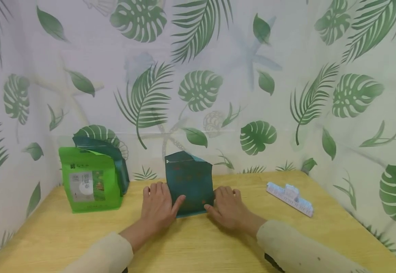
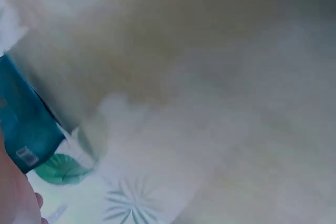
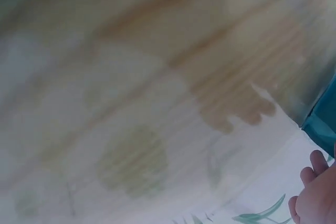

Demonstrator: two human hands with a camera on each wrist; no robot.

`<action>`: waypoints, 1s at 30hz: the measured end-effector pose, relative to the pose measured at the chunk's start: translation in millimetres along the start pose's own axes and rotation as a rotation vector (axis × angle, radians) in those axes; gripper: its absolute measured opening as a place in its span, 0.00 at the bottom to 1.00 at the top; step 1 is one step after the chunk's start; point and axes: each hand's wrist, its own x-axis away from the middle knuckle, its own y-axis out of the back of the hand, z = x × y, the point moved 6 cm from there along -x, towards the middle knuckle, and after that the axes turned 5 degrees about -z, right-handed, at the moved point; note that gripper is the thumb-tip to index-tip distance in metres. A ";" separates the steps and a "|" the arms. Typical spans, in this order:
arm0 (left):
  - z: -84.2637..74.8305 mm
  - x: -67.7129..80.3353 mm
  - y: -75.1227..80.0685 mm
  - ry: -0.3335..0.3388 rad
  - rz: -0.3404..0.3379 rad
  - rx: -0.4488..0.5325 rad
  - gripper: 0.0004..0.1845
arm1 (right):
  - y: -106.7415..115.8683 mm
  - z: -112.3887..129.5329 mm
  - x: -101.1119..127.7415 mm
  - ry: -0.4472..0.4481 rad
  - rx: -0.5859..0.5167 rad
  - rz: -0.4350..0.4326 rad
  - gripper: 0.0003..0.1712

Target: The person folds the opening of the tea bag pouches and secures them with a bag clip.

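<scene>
A dark teal tea pouch (image 1: 190, 185) stands upright on the table, its top folded askew. My left hand (image 1: 158, 204) holds its lower left side, thumb across the front. On the lower right side my right hand (image 1: 228, 206) holds it the same way, thumb tip at the front face. In the left wrist view, part of the left hand (image 2: 18, 195) shows beside the teal pouch (image 2: 29, 121), which bears a small white label. The right wrist view catches the curled fingers of the right hand (image 3: 317, 192) below a corner of the pouch (image 3: 323, 121).
To the left stands a bright green tea pouch (image 1: 92, 182) with a printed label, and behind it another dark teal pouch (image 1: 124, 172). A white sealing clip (image 1: 290, 198) lies on the yellow wood-grain table (image 1: 198, 246) at the right. A leaf-print curtain (image 1: 198, 49) encloses the back and sides.
</scene>
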 end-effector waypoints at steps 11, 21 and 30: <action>21.7 -31.2 48.8 -0.036 -0.129 0.054 0.29 | 25.2 -4.1 -23.0 0.015 -0.073 -0.163 0.23; 19.5 -83.0 93.0 -0.053 -0.185 0.057 0.30 | 80.4 -2.9 -59.2 0.040 -0.084 -0.284 0.19; -7.4 -123.4 100.5 -0.144 -0.016 0.164 0.29 | 104.4 2.4 -93.5 0.005 -0.182 -0.315 0.19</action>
